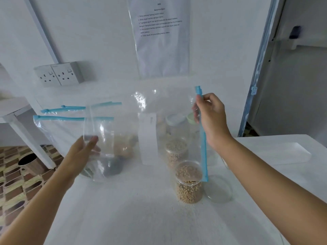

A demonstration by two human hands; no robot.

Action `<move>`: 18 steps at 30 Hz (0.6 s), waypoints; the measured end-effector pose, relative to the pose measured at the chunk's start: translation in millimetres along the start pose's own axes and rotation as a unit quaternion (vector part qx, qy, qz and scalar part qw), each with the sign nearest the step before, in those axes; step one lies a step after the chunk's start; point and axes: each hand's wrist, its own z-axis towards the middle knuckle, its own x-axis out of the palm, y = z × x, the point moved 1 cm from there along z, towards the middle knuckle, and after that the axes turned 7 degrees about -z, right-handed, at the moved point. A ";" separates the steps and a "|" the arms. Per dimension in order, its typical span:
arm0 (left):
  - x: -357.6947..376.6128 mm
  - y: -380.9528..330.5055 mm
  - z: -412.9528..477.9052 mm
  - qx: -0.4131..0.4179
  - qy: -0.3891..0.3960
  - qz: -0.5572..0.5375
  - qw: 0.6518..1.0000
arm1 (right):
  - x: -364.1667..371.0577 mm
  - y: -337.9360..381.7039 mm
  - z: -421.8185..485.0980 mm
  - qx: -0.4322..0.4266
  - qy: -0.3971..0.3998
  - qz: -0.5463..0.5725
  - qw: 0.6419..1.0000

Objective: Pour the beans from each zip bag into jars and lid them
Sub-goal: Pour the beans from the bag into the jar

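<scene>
The right hand (210, 115) pinches the blue zip strip (203, 144) near its top, and the left hand (83, 152) grips the other end of the see-through zip bag (159, 106). The bag is held up in the air over the bench (141, 218), stretched between the two hands. It looks empty, I think. The zip strip stands up straight, from 12 o'clock down to 6 o'clock. So the bag's mouth faces 3 o'clock, and the long way of the bag runs from about 8 o'clock up to 2 o'clock. The bottom tip of the strip hangs right at the rim of the open jar (189, 184), which is full of beans and has no top on. Its lid (219, 189) lies flat just beside it at 3 o'clock. If the bag swings, the strip could bump that jar and tip it, and beans would roll all over. Any bean left in the bag could drop out too, because the mouth is not over the jar.
</scene>
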 end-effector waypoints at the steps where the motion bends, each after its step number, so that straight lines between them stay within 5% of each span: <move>1: -2.5 16.2 1.0 -0.019 0.007 0.037 0.999 | 4.2 -2.5 1.0 0.004 0.010 -0.026 1.000; 5: 3.4 64.1 -5.3 -0.110 0.110 0.234 0.960 | 17.0 -18.1 -0.6 0.011 0.038 -0.133 0.990; 9: 11.0 77.3 -18.0 -0.170 0.238 0.466 0.835 | 22.0 -30.1 -8.5 -0.045 0.069 -0.252 0.964; 18: 55.4 -19.1 -9.2 0.152 0.078 0.210 0.963 | 30.1 -32.2 -24.1 -0.094 0.133 -0.244 0.956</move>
